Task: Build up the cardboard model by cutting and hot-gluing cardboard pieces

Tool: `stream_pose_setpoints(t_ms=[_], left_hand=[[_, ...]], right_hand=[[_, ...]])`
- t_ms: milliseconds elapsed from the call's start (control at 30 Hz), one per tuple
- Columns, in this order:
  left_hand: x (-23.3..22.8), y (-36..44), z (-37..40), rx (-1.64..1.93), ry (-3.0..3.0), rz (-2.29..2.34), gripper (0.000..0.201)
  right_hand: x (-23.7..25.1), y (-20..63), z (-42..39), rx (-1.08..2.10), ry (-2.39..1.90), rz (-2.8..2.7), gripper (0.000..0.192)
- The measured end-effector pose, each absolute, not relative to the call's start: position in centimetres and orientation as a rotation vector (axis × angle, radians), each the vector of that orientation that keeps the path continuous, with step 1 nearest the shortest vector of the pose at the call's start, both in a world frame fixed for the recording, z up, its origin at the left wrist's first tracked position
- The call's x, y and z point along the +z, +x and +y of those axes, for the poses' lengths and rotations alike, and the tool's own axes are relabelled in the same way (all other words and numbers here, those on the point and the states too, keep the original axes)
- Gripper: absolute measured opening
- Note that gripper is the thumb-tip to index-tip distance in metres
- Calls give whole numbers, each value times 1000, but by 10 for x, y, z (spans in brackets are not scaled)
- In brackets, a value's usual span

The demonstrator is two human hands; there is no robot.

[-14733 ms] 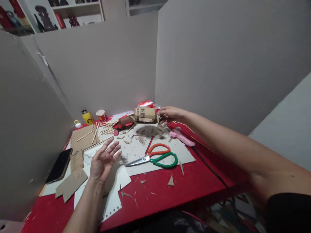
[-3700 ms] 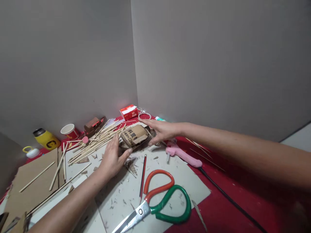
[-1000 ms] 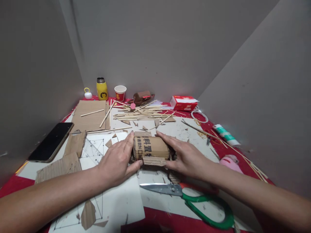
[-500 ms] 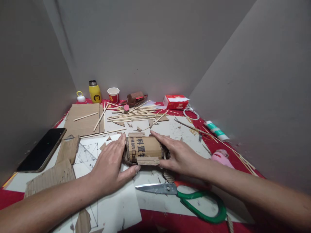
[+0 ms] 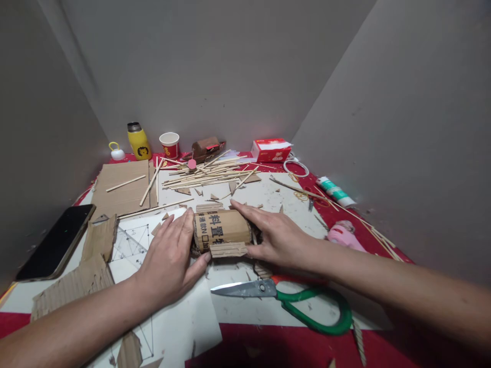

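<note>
A curved cardboard piece (image 5: 224,227), shaped like a half barrel and printed with dark characters, sits at the middle of the table. Against its left end rests my left hand (image 5: 171,250), thumb along the lower front edge. My right hand (image 5: 270,232) grips the right end, fingers over the far side and thumb on the near side. A ribbed cardboard strip (image 5: 229,249) sticks out along the piece's near edge, and another strip (image 5: 209,207) shows behind it. Just in front lie large scissors (image 5: 264,289) with one green and one orange-red handle.
A phone (image 5: 56,243), torn cardboard (image 5: 72,281) and a drawn paper sheet (image 5: 132,240) lie left. Behind are wooden sticks (image 5: 207,174), a cardboard sheet (image 5: 123,186), a yellow bottle (image 5: 138,142), a paper cup (image 5: 169,145) and a red tissue pack (image 5: 271,150). A pink object (image 5: 341,235) lies right.
The view has shifted slightly, so most things sit a little further left. Both hands keep their hold on the cardboard piece, with little visible movement.
</note>
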State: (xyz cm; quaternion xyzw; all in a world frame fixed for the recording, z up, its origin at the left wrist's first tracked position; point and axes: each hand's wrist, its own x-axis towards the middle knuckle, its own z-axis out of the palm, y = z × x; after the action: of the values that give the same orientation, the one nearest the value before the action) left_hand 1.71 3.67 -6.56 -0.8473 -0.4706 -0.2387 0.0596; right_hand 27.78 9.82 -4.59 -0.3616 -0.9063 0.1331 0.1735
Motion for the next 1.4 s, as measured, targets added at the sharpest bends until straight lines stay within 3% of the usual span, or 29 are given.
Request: stream_pose_setpoints(t_ms=[767, 1400], left_hand=[[-65, 21, 35, -704, -2569, -1386, 73], [-64, 20, 34, -748, -2620, -1507, 80]], right_hand=[[-46, 276, 96, 339, -1037, -2571, 86], [-46, 277, 99, 388, -1012, -2562, 87]])
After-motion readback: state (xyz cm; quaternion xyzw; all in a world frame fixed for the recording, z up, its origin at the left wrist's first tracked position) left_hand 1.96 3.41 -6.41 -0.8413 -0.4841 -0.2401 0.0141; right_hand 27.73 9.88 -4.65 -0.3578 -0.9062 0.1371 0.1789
